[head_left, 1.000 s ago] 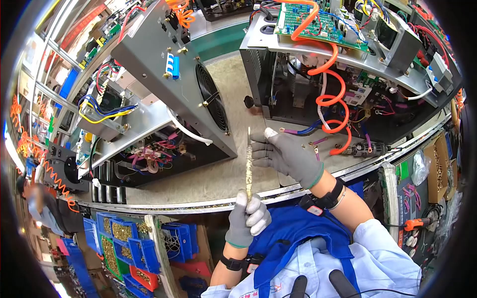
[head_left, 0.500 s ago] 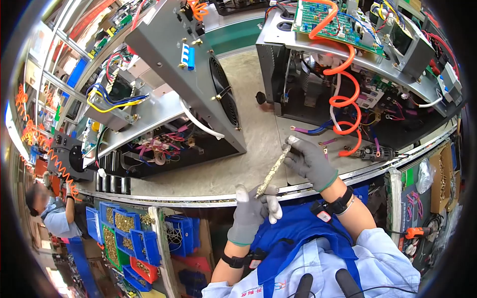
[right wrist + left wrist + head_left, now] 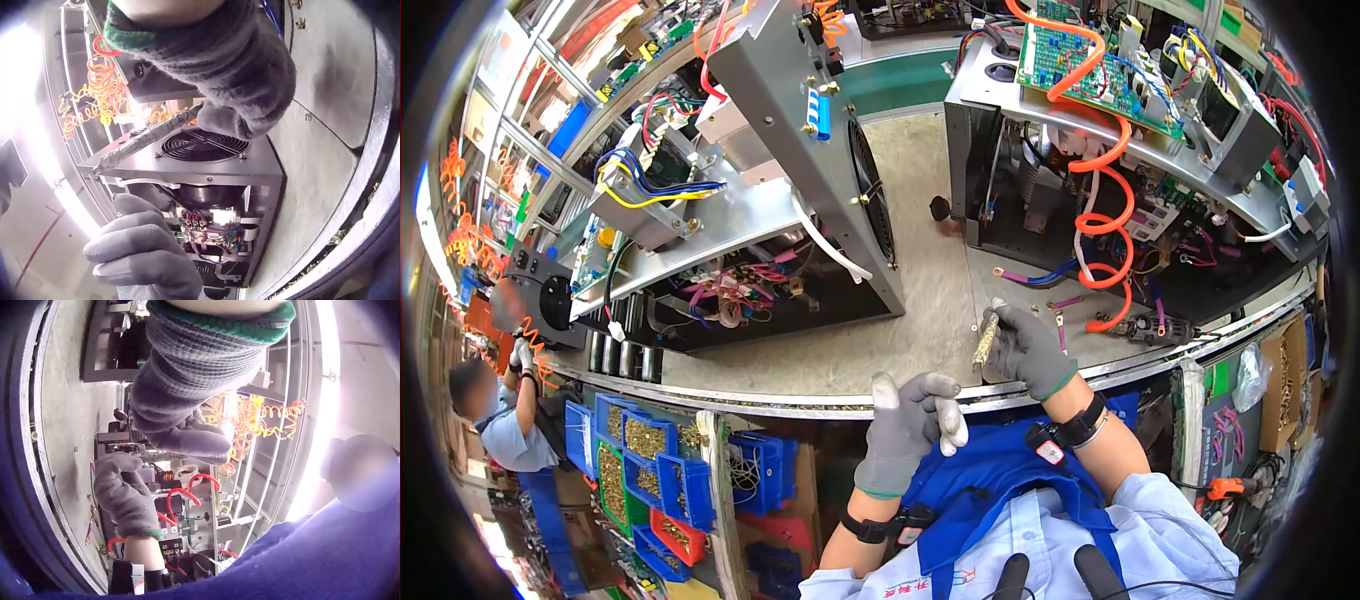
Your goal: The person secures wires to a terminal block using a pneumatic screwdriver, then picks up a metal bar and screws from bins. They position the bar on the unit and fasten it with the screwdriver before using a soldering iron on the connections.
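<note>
- The rod (image 3: 985, 342) is in the right hand (image 3: 1028, 352), above the near edge of the worktop (image 3: 910, 350); its upper end is hidden by the gloved fingers, so how they close round it is only partly visible.
- In the head view the rod looks short, seen nearly end-on; the right wrist view shows it long and slanted, its free end narrowing.
- In the left wrist view I cannot make the rod out.
- The rod is slim, pale to grey and mottled, its surface uneven, as if wrapped.
- The right fingers are curled round the rod. The left hand (image 3: 905, 432), to the left and nearer the body, holds nothing; its fingers are loosely bent and open, apart from the rod.
- Both hands wear grey gloves with green cuffs.
- To the far left stands a cabinet with a fan (image 3: 868, 190), seen edge-on in the head view; its innards are dark.
- To the far right, a coiled hose (image 3: 1105, 195), orange, hangs before a second cabinet and covers part of its wiring.
- Cables with purple sleeves (image 3: 1022, 277) lie beyond the right hand.
- Near left, bins (image 3: 683, 490) hold small brass-coloured parts, too small to identify.
</note>
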`<control>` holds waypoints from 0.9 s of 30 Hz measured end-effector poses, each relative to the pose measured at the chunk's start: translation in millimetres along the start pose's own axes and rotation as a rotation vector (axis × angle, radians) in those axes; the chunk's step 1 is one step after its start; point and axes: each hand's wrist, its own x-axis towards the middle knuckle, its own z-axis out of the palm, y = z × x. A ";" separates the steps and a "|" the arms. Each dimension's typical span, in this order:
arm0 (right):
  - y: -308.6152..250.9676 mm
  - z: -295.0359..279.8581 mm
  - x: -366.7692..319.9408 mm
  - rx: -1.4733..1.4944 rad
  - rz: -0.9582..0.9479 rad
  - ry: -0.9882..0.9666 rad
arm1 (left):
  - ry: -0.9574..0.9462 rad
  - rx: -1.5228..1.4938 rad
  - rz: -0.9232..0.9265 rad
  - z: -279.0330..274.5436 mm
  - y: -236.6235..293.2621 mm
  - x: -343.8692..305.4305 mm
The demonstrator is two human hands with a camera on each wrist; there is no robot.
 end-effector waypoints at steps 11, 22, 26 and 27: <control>1.6 7.7 -4.6 0.158 0.034 0.151 | 0.001 -0.022 0.025 -4.3 -2.9 2.7; 42.8 64.3 -41.8 -0.154 -0.129 -0.115 | 0.374 0.224 0.292 -15.9 -17.5 25.5; 45.9 64.2 -42.5 -0.166 -0.071 -0.076 | 0.413 0.169 0.288 -27.3 -18.7 22.0; 46.1 67.6 -44.5 -0.185 -0.062 -0.064 | 0.402 0.185 0.284 -29.7 -19.0 21.1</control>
